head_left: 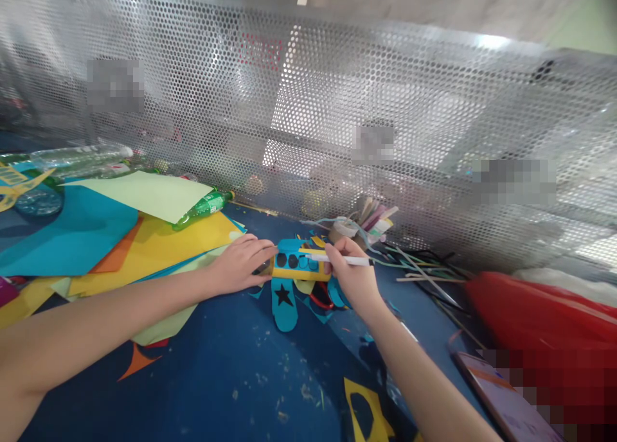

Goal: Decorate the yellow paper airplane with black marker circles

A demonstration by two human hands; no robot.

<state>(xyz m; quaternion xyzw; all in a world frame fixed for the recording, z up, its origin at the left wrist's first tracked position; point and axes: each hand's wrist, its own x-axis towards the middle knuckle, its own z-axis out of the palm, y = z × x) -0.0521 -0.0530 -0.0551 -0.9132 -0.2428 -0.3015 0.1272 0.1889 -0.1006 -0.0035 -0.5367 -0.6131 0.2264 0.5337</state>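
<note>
A small toy plane (302, 274), covered in yellow and blue paper, lies sideways on the blue table. Its blue wing (285, 306) with a black star points toward me, and dark round windows run along its side. My left hand (243, 262) grips the plane's left end, thumb below and fingers above. At its right end, my right hand (351, 268) pinches a white pen (357, 261) with a black end; the pen's tip reaches over the blue window strip. Red-handled scissors (321, 297) lie partly hidden just below the plane.
Coloured paper sheets (178, 236) and a green bottle (205, 209) lie left, clear bottles (81, 156) behind them. Tape and sticks (369, 220) stand at the back by a perforated metal panel (202, 76). A phone (506, 397), a red bag (544, 313) and a yellow paper scrap (366, 406) are at right.
</note>
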